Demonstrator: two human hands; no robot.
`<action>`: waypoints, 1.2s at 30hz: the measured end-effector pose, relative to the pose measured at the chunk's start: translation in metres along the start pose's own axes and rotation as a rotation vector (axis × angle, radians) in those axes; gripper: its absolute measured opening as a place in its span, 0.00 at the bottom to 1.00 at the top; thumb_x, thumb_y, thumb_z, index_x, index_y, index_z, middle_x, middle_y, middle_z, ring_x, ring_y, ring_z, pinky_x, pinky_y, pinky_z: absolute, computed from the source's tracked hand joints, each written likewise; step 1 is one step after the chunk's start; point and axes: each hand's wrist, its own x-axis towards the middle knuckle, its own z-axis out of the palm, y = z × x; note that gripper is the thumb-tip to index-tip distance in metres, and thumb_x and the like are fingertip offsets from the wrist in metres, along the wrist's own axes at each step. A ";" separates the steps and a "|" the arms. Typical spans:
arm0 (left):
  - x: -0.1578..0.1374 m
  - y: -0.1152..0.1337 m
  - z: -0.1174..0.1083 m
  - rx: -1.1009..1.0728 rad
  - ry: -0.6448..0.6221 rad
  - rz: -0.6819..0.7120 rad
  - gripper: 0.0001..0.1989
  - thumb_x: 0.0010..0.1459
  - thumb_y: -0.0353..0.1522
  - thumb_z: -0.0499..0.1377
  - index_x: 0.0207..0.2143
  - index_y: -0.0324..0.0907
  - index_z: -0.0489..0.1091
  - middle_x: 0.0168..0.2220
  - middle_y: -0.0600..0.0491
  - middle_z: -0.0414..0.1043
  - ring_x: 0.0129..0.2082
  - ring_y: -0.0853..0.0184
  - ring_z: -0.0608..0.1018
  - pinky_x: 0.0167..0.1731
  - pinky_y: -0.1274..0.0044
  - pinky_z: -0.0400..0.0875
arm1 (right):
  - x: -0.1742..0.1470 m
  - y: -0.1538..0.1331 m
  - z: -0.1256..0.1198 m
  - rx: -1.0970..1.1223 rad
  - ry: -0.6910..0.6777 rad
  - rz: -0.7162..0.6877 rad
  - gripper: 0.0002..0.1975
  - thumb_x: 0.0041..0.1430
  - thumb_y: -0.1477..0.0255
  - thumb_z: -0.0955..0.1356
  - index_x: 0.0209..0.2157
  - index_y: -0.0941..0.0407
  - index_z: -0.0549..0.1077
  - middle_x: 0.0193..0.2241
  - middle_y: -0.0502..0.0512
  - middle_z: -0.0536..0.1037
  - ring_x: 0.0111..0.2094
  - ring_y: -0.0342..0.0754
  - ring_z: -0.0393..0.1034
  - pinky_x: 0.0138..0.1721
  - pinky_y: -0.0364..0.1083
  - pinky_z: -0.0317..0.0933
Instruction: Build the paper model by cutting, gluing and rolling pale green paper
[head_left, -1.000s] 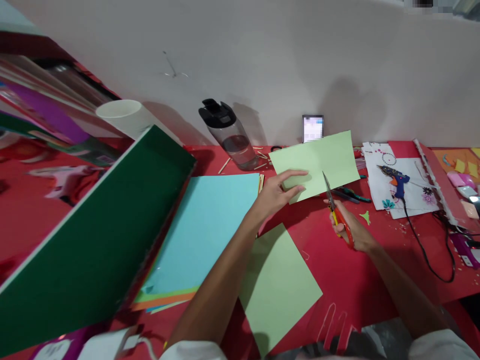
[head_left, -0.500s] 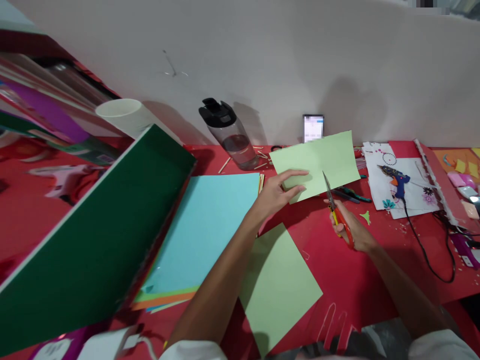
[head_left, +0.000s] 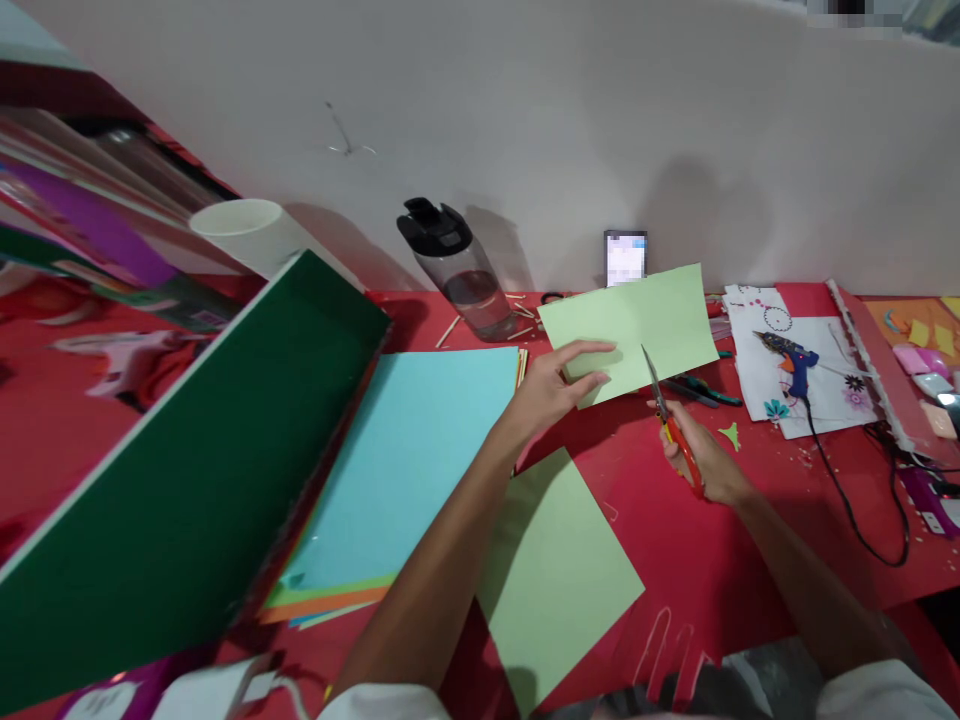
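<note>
My left hand (head_left: pixel 555 390) pinches the left part of a light green sheet of paper (head_left: pixel 667 305), its thumb and fingers lying over the surface. Scissors (head_left: pixel 681 450) with red and yellow handles are in my right hand (head_left: pixel 709 455). Their blades reach up across the paper's lower edge and look nearly closed. Whether there is a slit in the paper is too fine to tell. A second light green sheet (head_left: pixel 562 580) lies on the red table below, partly under my left forearm. A small green scrap (head_left: pixel 730 435) rests right of the scissors.
Left of my arm lies a stack of coloured paper (head_left: pixel 420 450), blue on top, beside a large dark green board (head_left: pixel 187 480). A water bottle (head_left: pixel 476 285) and a phone (head_left: pixel 625 262) stand at the wall. A blue glue gun (head_left: pixel 795 362) with a cord is on the right.
The scissor handles have drawn together in my right hand, and the blades have closed more at the paper. My left hand and the sheets are almost where they were.
</note>
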 end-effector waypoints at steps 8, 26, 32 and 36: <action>0.000 0.000 0.000 -0.016 0.012 0.010 0.19 0.62 0.44 0.67 0.52 0.47 0.79 0.51 0.50 0.82 0.24 0.74 0.71 0.24 0.80 0.67 | -0.001 -0.001 0.001 0.011 0.029 -0.025 0.26 0.69 0.57 0.66 0.65 0.48 0.65 0.31 0.47 0.70 0.24 0.43 0.63 0.25 0.42 0.59; -0.001 0.003 0.000 -0.035 0.026 -0.058 0.21 0.60 0.46 0.68 0.52 0.48 0.79 0.53 0.50 0.81 0.17 0.78 0.59 0.17 0.79 0.57 | 0.002 -0.001 0.003 -0.045 0.087 -0.041 0.23 0.70 0.57 0.67 0.62 0.50 0.67 0.26 0.44 0.66 0.23 0.43 0.61 0.25 0.43 0.56; -0.001 0.004 0.001 -0.039 0.024 -0.051 0.20 0.60 0.47 0.68 0.52 0.49 0.79 0.54 0.51 0.81 0.16 0.80 0.54 0.15 0.79 0.52 | 0.003 0.001 0.001 -0.108 0.109 -0.100 0.21 0.71 0.60 0.66 0.61 0.51 0.66 0.30 0.46 0.65 0.28 0.44 0.59 0.31 0.44 0.55; -0.001 0.007 0.002 -0.062 -0.012 -0.044 0.21 0.60 0.46 0.69 0.52 0.49 0.79 0.54 0.50 0.81 0.17 0.79 0.57 0.17 0.80 0.56 | 0.002 -0.001 0.000 -0.105 0.057 -0.096 0.23 0.70 0.55 0.65 0.60 0.51 0.64 0.29 0.46 0.65 0.27 0.45 0.59 0.29 0.44 0.54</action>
